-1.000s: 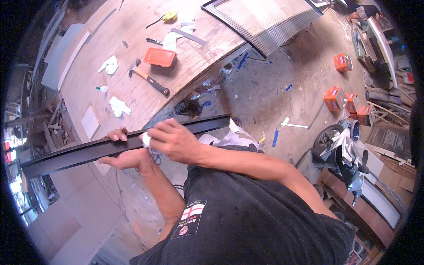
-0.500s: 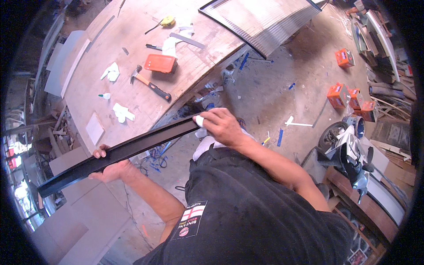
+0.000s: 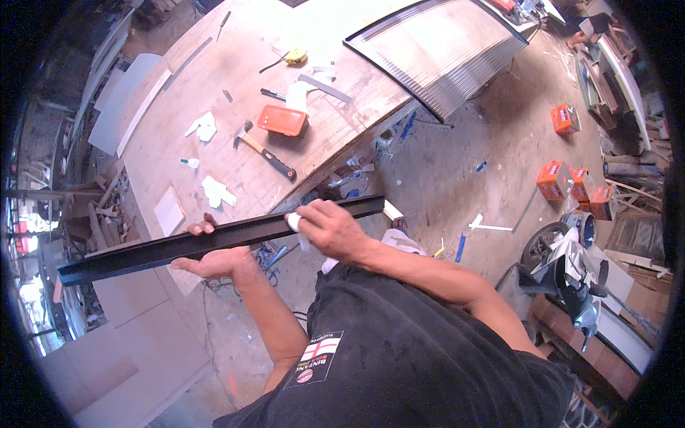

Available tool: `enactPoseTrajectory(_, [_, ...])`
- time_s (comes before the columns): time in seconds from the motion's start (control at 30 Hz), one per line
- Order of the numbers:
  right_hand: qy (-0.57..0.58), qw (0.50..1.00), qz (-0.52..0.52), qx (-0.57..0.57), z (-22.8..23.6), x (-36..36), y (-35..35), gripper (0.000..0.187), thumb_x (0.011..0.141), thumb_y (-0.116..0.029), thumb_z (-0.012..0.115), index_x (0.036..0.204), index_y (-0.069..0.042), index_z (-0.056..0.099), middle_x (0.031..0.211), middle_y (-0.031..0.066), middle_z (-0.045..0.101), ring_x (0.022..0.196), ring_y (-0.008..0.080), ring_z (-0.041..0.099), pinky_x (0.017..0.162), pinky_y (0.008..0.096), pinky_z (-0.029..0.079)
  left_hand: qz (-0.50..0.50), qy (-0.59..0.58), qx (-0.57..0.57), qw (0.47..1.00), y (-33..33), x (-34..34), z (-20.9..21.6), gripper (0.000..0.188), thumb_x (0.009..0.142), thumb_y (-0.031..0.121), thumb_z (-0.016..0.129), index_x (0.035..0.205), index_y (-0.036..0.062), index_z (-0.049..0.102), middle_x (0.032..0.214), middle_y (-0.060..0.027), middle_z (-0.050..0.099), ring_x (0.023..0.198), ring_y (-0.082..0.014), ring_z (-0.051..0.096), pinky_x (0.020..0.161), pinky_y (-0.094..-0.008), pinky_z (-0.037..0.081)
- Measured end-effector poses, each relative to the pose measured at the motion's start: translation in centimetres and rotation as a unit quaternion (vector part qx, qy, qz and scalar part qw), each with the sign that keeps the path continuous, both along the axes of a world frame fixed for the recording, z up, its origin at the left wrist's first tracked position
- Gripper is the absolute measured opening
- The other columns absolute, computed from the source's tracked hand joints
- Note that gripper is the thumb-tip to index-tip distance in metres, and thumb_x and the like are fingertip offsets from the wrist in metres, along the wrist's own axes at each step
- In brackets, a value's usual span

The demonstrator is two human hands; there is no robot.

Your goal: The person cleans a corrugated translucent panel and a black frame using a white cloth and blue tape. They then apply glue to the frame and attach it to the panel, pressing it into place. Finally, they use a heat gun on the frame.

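Note:
A long black channel-shaped bar (image 3: 143, 254) slants across in front of me, its left end lower than its right. My left hand (image 3: 221, 261) grips it from beneath, with the fingertips showing over the far side. A white cloth (image 3: 294, 222) is pinched in my right hand (image 3: 332, 230), which rests against the bar right of its middle. Part of the cloth is hidden behind the fingers. Beyond the bar, a claw hammer (image 3: 265, 151) lies near the table edge, beside an orange-lidded box (image 3: 283, 120).
On the wooden table (image 3: 235, 68) lie a yellow tape measure (image 3: 295, 56), crumpled white cloths (image 3: 217, 191) and a ribbed clear panel (image 3: 435, 53) in a black frame. Orange boxes (image 3: 554, 180) and a motorbike (image 3: 571, 278) stand on the floor at right.
My right hand has slid left along the bar with the cloth, baring the bar's right end. The bar has tipped nearer to level. The view has shifted slightly.

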State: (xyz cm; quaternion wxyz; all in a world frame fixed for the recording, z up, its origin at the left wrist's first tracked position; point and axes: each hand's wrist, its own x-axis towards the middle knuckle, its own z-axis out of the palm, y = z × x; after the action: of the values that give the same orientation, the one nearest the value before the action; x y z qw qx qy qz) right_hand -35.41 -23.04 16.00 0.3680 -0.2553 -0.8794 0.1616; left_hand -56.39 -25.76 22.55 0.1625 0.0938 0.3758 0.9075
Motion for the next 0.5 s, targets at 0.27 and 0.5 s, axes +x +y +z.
enactPoseTrajectory(0.27, [0.134, 0.942, 0.258, -0.17, 7.2, -4.4, 1.5, 0.036, 0.08, -0.006, 0.063, 0.116, 0.0, 0.059, 0.136, 0.016, 0.051, 0.126, 0.0364, 0.046, 0.107, 0.0459, 0.04, -0.136, -0.018, 0.024, 0.99, 0.5, 3.2, -1.7, 0.086, 0.095, 0.075, 0.029, 0.126, -0.0032, 0.047, 0.106, -0.0178, 0.064, 0.112, -0.0314, 0.062, 0.108, -0.0528, 0.046])
enactPoseTrajectory(0.5, [0.141, 0.978, 0.144, -0.044, 13.7, -8.9, 4.5, 0.026, 0.09, -0.022, 0.064, 0.105, -0.001, 0.067, 0.134, 0.0152, 0.056, 0.12, 0.0341, 0.048, 0.105, 0.0453, 0.034, -0.19, 0.076, 0.028, 0.978, 5.5, 5.9, -2.2, 0.08, 0.099, 0.066, 0.03, 0.131, -0.0046, 0.047, 0.12, -0.0193, 0.06, 0.118, -0.0316, 0.057, 0.106, -0.0489, 0.043])
